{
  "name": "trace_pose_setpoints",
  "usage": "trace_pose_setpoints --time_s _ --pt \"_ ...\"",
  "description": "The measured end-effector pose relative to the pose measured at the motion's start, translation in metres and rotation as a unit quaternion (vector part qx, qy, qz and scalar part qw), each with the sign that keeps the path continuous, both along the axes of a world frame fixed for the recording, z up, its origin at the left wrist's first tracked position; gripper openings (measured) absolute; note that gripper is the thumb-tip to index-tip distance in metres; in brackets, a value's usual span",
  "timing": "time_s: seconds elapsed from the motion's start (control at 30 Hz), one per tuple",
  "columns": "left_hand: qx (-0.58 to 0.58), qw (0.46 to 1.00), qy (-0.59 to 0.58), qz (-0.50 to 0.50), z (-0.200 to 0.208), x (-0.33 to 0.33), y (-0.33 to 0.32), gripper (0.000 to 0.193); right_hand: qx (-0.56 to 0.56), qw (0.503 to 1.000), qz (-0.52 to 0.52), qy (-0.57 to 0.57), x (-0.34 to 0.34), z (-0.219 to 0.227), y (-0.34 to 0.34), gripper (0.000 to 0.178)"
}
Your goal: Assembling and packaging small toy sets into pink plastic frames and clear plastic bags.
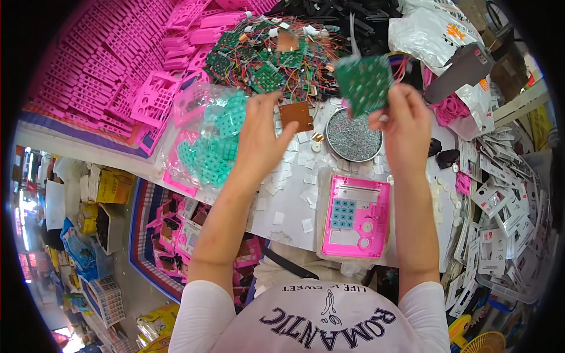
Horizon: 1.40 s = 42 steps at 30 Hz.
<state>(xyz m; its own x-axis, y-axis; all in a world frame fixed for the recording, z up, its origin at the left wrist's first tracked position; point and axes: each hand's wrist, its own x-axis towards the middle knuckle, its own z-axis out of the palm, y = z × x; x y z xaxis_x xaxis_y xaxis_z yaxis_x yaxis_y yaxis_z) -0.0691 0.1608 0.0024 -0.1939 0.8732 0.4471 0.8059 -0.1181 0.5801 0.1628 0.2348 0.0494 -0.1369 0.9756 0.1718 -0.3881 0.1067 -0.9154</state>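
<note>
My right hand (pixel 405 126) holds a green circuit board (pixel 365 82) up above the table, pinched at its lower edge. My left hand (pixel 262 132) is raised beside it with fingers spread; a small brown board (pixel 296 115) lies just by its fingertips and I cannot tell whether they touch it. Below the hands a pink toy panel with a blue keypad (pixel 355 216) lies flat near the table's front edge. A round metal dish of small screws (pixel 353 136) stands between the hands.
A tangle of wired green boards (pixel 265 56) lies at the back. Teal keypad pieces in a clear bag (pixel 215 144) sit to the left, stacked pink plastic frames (pixel 118 70) beyond. White paper squares (pixel 294 176) litter the table (pixel 294 226); packaged cards (pixel 500 194) pile up to the right.
</note>
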Motion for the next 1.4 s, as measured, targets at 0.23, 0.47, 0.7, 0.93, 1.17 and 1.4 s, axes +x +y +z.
trace_pose_setpoints --time_s 0.23,0.47,0.7,0.93,1.17,1.4 --pt "-0.064 0.815 -0.509 -0.271 0.006 0.059 -0.085 0.063 -0.091 0.988 0.111 0.05 0.03 -0.038 -0.099 0.016" --pt "-0.156 0.747 -0.621 -0.18 0.002 0.088 -0.103 0.042 -0.065 0.991 0.096 -0.071 0.04 -0.03 -0.123 0.015" --pt "-0.034 0.861 -0.431 -0.27 0.003 0.08 -0.097 0.029 -0.264 0.885 0.284 0.257 0.038 -0.058 -0.106 0.025" --pt "-0.209 0.747 -0.583 -0.241 0.007 0.086 -0.087 0.038 -0.307 0.795 0.398 0.339 0.012 -0.082 -0.113 0.028" --pt "-0.039 0.756 -0.631 -0.172 0.013 0.075 -0.082 0.025 -0.154 0.952 0.224 -0.139 0.053 -0.045 -0.094 0.034" --pt "-0.168 0.744 -0.606 -0.226 0.007 0.06 -0.079 0.037 -0.044 0.976 0.215 -0.002 0.057 -0.031 -0.1 0.031"
